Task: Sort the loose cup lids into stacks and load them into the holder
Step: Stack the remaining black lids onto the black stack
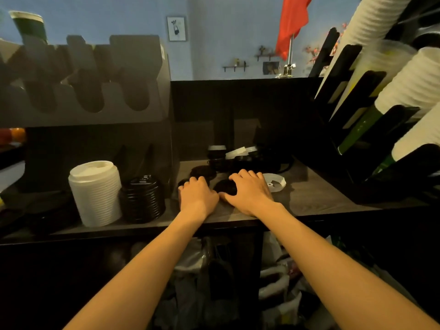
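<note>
Both hands are on the dark wood-grain counter [321, 194]. The right hand [250, 190] spans a round black plastic lid [226, 186], thumb and curled fingers pinching its rim. The left hand [198, 195] curls over a 2nd black lid [181, 184], mostly hidden; whether it grips cannot be told. To the left, a tall stack of white lids [95, 191] stands just beside a shorter stack of black lids [142, 198]. Past the fingers lies 1 loose black lid [202, 171], and 1 flat white lid [273, 182] lies to the right of them. A grey cardboard holder [83, 86] sits above, at far left.
</note>
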